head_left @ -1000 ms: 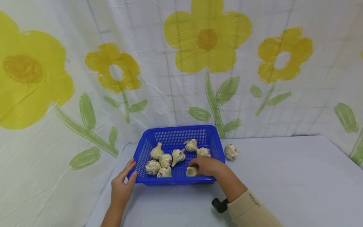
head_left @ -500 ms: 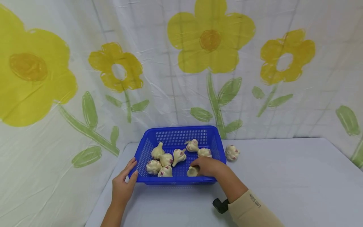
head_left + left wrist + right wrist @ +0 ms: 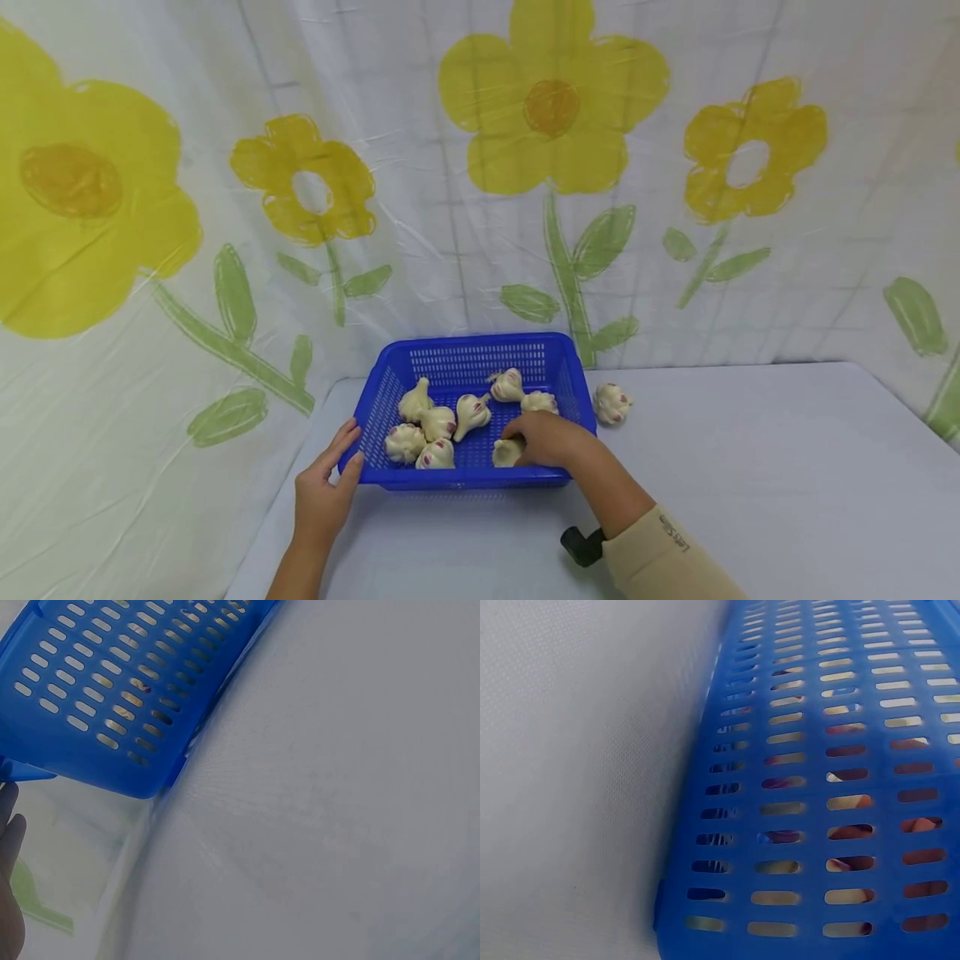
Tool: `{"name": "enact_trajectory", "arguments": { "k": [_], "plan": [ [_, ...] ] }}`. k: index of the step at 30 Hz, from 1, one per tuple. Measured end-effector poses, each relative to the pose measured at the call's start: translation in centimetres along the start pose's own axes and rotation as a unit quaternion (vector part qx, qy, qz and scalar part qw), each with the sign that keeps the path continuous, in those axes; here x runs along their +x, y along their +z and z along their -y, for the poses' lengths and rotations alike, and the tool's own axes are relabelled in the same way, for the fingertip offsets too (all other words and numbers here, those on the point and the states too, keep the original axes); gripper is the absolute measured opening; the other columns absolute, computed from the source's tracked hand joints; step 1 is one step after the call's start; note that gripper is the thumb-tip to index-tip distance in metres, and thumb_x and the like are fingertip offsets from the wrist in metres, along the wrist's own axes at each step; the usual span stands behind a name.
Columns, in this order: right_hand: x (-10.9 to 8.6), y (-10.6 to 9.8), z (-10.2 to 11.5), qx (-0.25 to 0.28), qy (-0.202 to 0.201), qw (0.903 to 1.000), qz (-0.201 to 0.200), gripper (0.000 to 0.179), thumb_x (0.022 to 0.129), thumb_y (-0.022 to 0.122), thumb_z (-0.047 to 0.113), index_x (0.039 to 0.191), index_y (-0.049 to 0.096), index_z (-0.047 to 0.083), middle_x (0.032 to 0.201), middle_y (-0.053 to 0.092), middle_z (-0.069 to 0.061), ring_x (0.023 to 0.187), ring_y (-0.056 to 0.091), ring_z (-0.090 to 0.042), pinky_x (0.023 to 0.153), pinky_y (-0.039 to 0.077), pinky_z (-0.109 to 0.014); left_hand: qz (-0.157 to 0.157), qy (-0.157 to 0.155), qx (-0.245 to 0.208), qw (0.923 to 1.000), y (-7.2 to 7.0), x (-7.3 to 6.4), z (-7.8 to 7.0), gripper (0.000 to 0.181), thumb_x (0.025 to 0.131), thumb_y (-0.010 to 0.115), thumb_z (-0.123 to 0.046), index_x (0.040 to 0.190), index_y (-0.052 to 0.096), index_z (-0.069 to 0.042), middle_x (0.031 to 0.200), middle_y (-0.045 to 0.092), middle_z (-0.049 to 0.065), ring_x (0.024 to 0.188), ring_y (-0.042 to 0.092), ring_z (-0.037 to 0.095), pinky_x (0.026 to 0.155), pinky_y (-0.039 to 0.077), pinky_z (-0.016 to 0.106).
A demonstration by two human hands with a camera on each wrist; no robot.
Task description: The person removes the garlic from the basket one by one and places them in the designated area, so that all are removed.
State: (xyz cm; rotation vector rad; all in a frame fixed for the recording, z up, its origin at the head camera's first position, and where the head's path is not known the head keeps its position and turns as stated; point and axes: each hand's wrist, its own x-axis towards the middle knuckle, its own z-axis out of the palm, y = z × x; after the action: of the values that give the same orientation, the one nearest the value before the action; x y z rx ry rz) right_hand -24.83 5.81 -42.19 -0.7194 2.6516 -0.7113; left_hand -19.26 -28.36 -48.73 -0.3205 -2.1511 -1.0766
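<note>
A blue plastic basket (image 3: pixel 480 477) with slotted walls stands on the table, with several garlic bulbs (image 3: pixel 438 423) lying inside. My right hand (image 3: pixel 551 439) reaches over the front rim and holds a garlic bulb (image 3: pixel 507 453) low in the basket's front right part. The wall hides part of that bulb, and in the right wrist view only bits of hand and bulb show through the slots. At the basket's left front corner my left hand (image 3: pixel 324 492) touches the rim with extended fingers. Its fingers (image 3: pixel 10 832) also show beneath the rim in the left wrist view.
One more garlic bulb (image 3: pixel 612 403) lies on the white-covered table (image 3: pixel 750 483), just outside the basket's right wall. Behind the table hangs a white curtain (image 3: pixel 480 275) with yellow flowers. A black device (image 3: pixel 582 546) sits at my right wrist beside the beige sleeve (image 3: pixel 667 554).
The head view shifts slightly. Both hands, the basket and the garlic bulbs otherwise stay in place; the right hand keeps its hold on the same garlic bulb.
</note>
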Motion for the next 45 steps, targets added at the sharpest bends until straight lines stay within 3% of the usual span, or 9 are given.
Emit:
{"name": "enact_trajectory", "arguments": {
  "k": [15,24,28,35,41,45],
  "plan": [
    [0.0,-0.2,-0.3,0.029,-0.023,0.9984,-0.042,0.046,0.08,0.081,0.025,0.123,0.068,0.014,0.121,0.068,-0.002,0.112,0.062,-0.021,0.097,0.052,-0.044,0.002,-0.005,0.001,1.0,0.0,0.1,-0.1,0.038,0.088,0.067,-0.002,0.126,0.066,-0.002,0.136,0.061,0.014,0.128,0.049,-0.007,0.103,0.036,0.007],
    [-0.2,-0.5,-0.5,0.068,-0.036,0.9892,-0.124,0.063,0.082,0.078,0.037,0.138,0.058,0.017,0.139,0.058,0.0,0.131,0.052,-0.026,0.104,0.047,-0.048,-0.011,0.017,-0.007,0.9998,0.2,0.3,0.0,0.039,0.084,0.069,0.004,0.124,0.067,-0.001,0.133,0.062,0.017,0.126,0.05,-0.007,0.102,0.036,0.005],
    [-0.4,-0.7,-0.2,0.089,-0.038,0.9803,-0.172,0.063,0.082,0.078,0.038,0.139,0.057,0.02,0.141,0.057,0.002,0.135,0.049,-0.026,0.108,0.044,-0.05,-0.02,0.014,-0.011,0.9997,0.2,0.3,-0.1,0.04,0.083,0.07,0.005,0.122,0.068,-0.001,0.132,0.063,0.018,0.125,0.05,-0.007,0.101,0.036,0.004],
    [-1.3,-1.1,0.2,0.133,-0.018,0.9614,-0.24,0.069,0.082,0.077,0.044,0.142,0.054,0.022,0.147,0.052,-0.002,0.139,0.044,-0.029,0.106,0.044,-0.055,-0.008,-0.001,-0.01,0.9999,0.0,0.4,-0.3,0.04,0.086,0.069,0.003,0.125,0.067,-0.003,0.135,0.062,0.014,0.126,0.05,-0.007,0.102,0.036,0.006],
    [-1.9,-1.1,0.0,0.141,-0.029,0.9361,-0.321,0.069,0.081,0.077,0.047,0.141,0.055,0.022,0.144,0.055,-0.002,0.136,0.048,-0.028,0.105,0.046,-0.053,-0.021,0.015,-0.006,0.9996,0.1,0.3,-0.6,0.038,0.084,0.069,0.006,0.122,0.068,0.0,0.131,0.063,0.019,0.125,0.05,-0.008,0.101,0.036,0.004],
    [-2.1,-0.9,-0.4,0.144,-0.057,0.9157,-0.371,0.067,0.081,0.079,0.039,0.14,0.056,0.018,0.141,0.057,-0.004,0.133,0.051,-0.028,0.103,0.049,-0.05,-0.025,0.015,-0.01,0.9995,0.0,0.3,-2.0,0.036,0.083,0.067,0.01,0.118,0.067,0.008,0.128,0.063,0.026,0.124,0.051,-0.007,0.101,0.036,0.004]
  ]
}}
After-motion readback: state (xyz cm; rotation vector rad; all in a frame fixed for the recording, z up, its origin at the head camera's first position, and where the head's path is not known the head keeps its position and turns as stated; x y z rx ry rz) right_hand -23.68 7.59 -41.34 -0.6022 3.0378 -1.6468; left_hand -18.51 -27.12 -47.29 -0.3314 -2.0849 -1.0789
